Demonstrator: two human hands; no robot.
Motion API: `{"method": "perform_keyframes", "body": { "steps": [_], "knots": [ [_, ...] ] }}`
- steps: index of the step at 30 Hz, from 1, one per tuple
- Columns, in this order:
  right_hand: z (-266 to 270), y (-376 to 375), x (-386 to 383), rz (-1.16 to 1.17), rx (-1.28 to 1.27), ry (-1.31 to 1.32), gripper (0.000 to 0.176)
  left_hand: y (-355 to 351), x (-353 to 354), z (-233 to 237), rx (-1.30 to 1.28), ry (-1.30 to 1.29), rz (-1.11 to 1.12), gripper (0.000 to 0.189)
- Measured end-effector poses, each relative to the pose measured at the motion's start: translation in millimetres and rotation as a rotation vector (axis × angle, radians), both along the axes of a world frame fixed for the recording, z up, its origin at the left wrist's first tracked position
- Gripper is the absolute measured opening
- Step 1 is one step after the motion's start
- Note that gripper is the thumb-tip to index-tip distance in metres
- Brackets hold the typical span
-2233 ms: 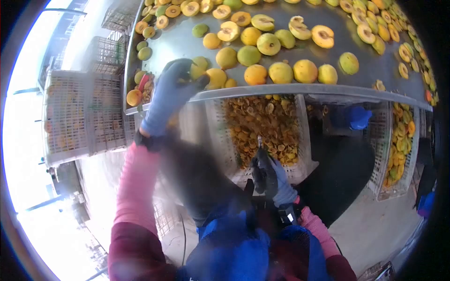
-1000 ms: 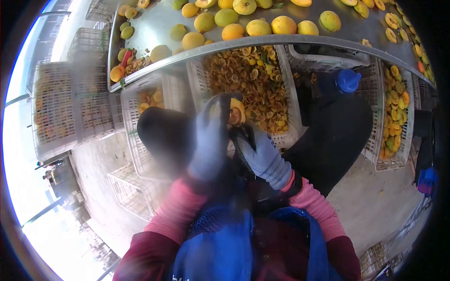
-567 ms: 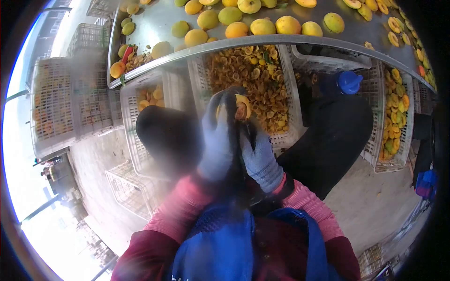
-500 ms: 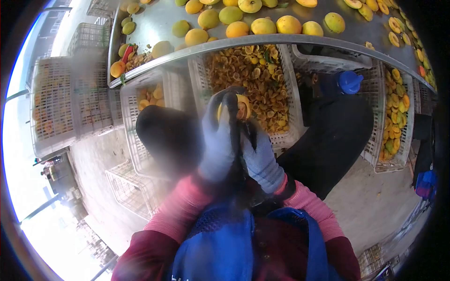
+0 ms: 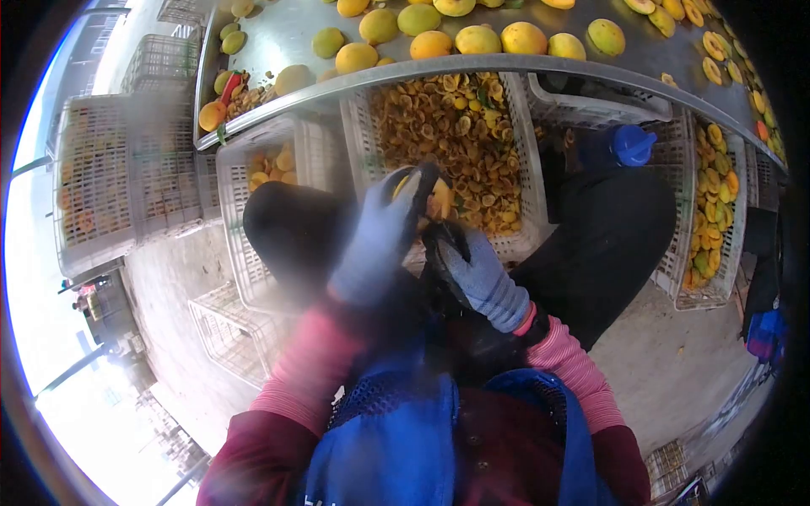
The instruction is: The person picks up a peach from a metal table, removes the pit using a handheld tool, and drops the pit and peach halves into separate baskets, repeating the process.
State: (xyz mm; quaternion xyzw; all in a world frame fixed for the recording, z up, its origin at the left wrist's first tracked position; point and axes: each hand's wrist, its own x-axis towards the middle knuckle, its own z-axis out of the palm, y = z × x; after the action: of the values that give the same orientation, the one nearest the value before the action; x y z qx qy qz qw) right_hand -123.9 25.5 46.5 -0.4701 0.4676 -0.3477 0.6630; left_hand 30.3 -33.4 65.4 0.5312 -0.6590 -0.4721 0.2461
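Gloved in grey with dark fingers, my left hand is closed around a yellow cut peach whose reddish inside faces right. My right hand, in a matching glove, is just below and right of the fruit. Its fingers are curled together near the peach's lower edge; what they hold, if anything, is hidden. Both hands are above my lap, at the near end of a white crate full of brownish cut fruit pieces.
A metal table with whole and halved yellow fruit spans the top. Below it at right are a blue-lidded jug and a crate of fruit halves. Stacked crates stand at left, and a smaller crate of fruit is beside my left knee.
My left hand and forearm have swung slightly left and down. The right hand has shifted a little right and down, so the gap between the wrists is wider. The peach stays in my left hand.
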Motion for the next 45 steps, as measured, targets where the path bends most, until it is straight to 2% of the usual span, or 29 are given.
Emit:
{"method": "perform_keyframes", "body": {
  "steps": [2,3,4,6,8,10,12,15,17,18,20,21,22,24,27,29,30,32,33,36,38,39,41,43,45],
  "knots": [
    [-0.2,0.5,-0.8,-0.019,0.117,-0.094,0.034,-0.2,0.0,-5.3,-0.058,0.015,-0.022,0.041],
    [0.2,1.4,-0.5,-0.026,0.177,-0.143,0.034,0.8,-1.9,-4.5,0.006,0.034,0.047,0.038],
    [1.8,0.6,-0.3,-0.029,0.236,-0.201,0.034,1.2,-4.6,-2.0,0.068,0.056,0.118,0.035],
    [6.3,0.8,-1.4,-0.037,0.358,-0.315,0.035,1.6,-24.4,18.6,0.379,0.129,0.415,0.029],
    [-4.4,8.9,5.8,-0.074,0.121,-0.29,0.032,8.5,-25.4,8.4,0.197,0.177,0.412,0.026],
    [-9.8,11.3,6.4,-0.066,0.211,-0.366,0.029,13.5,-26.1,1.8,0.056,0.209,0.406,0.026],
    [11.5,4.2,-1.2,-0.01,0.642,-0.533,0.029,15.0,-26.3,2.4,0.007,0.217,0.388,0.025],
    [17.2,3.4,-0.4,-0.011,0.729,-0.611,0.03,18.7,-26.8,2.9,-0.052,0.221,0.367,0.025],
    [8.7,4.4,4.4,-0.093,0.689,-0.585,0.029,17.7,-27.8,5.7,-0.047,0.145,0.349,0.026],
    [1.9,7.2,7.1,-0.136,0.672,-0.57,0.029,17.9,-24.9,-3.1,0.058,0.167,0.37,0.026],
    [-17.1,7.4,14.2,-0.163,0.251,-0.45,0.029,9.6,-18.2,-21.1,0.266,0.213,0.411,0.025],
    [-22.3,11.1,13.4,-0.161,0.225,-0.423,0.028,5.6,-19.1,-15.1,0.6,0.28,0.53,0.026],
    [-26.0,14.2,12.6,-0.16,0.199,-0.395,0.026,8.8,-17.8,-17.0,0.534,0.301,0.5,0.026],
    [-23.7,13.3,7.0,-0.128,0.496,-0.417,0.025,9.9,-20.3,-10.3,0.415,0.272,0.44,0.026],
    [4.9,7.6,-1.2,0.045,1.001,-0.759,0.038,18.4,-22.7,-4.0,0.158,0.193,0.346,0.025],
    [-2.8,11.4,-1.5,0.054,1.008,-0.785,0.037,20.7,-25.8,-10.6,0.002,0.168,0.339,0.024],
    [-6.6,15.9,-3.4,0.061,1.02,-0.792,0.037,23.9,-25.8,-13.9,0.053,0.21,0.318,0.024],
    [-10.7,12.7,-6.2,0.107,0.981,-0.973,0.04,15.0,-25.2,-16.1,0.133,0.293,0.259,0.025],
    [-12.3,12.7,-6.5,0.133,0.966,-1.062,0.042,12.6,-19.8,-20.7,0.405,0.553,0.304,0.027],
    [-17.1,13.3,-7.6,0.26,1.067,-1.395,0.045,6.2,-13.5,-28.9,0.054,0.39,0.003,0.028],
    [-26.0,18.6,0.2,0.328,1.052,-1.636,0.046,9.0,-14.3,-29.7,-0.152,0.242,-0.037,0.028],
    [-30.1,21.6,4.2,0.366,1.043,-1.758,0.047,10.3,-14.7,-27.3,0.02,0.363,0.023,0.028],
    [-33.8,27.4,6.1,0.357,1.087,-1.698,0.047,11.4,-11.7,-18.4,0.136,0.388,0.042,0.028],
    [-33.1,30.3,7.6,0.364,1.117,-1.689,0.047,9.2,-3.1,-7.7,0.029,0.202,-0.053,0.028],
    [-26.0,26.1,10.3,0.4,1.13,-1.725,0.046,6.6,1.1,-2.0,-0.042,0.14,-0.113,0.027]
  ]
}}
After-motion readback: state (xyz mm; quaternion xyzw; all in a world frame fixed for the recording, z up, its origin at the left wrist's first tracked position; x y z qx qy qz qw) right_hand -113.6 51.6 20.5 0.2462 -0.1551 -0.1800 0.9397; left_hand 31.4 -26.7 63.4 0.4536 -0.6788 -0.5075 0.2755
